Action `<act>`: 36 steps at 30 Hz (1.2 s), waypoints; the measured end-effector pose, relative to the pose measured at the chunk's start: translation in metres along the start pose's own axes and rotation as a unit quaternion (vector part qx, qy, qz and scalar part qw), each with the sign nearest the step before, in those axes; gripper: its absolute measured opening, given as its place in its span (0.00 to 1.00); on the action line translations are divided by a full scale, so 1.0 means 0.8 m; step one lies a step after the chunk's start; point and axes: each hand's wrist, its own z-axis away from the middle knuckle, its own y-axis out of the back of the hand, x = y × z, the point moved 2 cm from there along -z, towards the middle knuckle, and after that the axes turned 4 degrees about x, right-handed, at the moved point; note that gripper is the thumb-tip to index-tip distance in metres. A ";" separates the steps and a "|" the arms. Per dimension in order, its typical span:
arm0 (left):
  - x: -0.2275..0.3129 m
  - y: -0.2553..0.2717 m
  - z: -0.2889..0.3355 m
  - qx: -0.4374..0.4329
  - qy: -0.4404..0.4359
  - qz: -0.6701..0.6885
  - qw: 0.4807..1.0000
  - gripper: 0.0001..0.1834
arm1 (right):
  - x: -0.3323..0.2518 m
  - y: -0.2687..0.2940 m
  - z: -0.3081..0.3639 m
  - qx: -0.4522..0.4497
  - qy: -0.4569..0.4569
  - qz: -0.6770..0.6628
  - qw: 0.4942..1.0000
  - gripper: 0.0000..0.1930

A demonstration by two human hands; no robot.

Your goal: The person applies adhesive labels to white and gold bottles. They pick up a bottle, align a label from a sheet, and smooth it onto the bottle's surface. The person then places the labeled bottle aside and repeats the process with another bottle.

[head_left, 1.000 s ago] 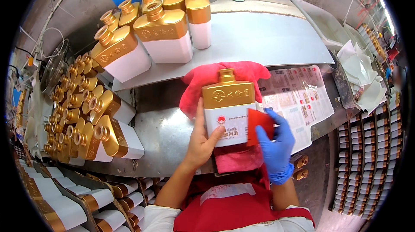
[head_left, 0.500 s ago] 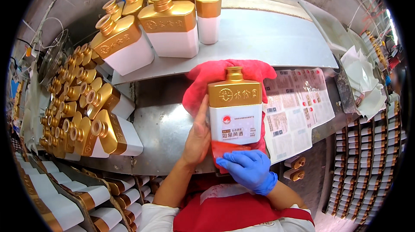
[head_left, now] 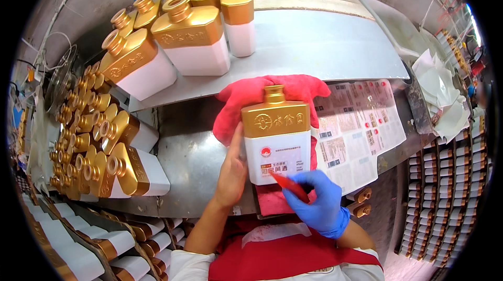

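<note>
A white bottle [head_left: 276,145] with a gold shoulder and neck lies face up on a red cloth [head_left: 226,111] in front of me. Printed transfer markings with a red emblem show on its white face. My bare left hand [head_left: 232,173] grips the bottle's left side, its fingertips partly hidden behind the edge. In my right hand [head_left: 320,203], gloved in blue, is a thin red scraper [head_left: 290,185]. The scraper's tip reaches the lower printed lines; I cannot tell whether it touches. A printed transfer sheet [head_left: 348,142] lies to the right of the cloth.
Several gold-and-white bottles [head_left: 191,45] stand on a pale raised board [head_left: 314,40] at the back. Many more bottles [head_left: 139,171] crowd the left side. White paper scraps [head_left: 440,97] fill a tray at the right, above racks of bottles [head_left: 440,192].
The red scraper, earlier flat across the bottle's lower edge, is now tilted with its tip higher on the print. My right hand has turned. The view has shifted slightly.
</note>
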 end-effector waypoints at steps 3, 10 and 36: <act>-0.005 0.001 0.005 0.010 -0.015 -0.046 0.999 0.51 | -0.012 -0.013 -0.029 0.033 0.021 0.041 0.998 0.18; -0.001 0.002 0.008 -0.002 -0.021 -0.136 0.990 0.49 | 0.064 0.033 0.006 0.306 -0.116 -0.012 0.945 0.17; 0.000 -0.001 0.009 0.024 0.050 0.119 0.991 0.53 | 0.009 -0.032 -0.029 -0.067 0.348 0.229 0.907 0.21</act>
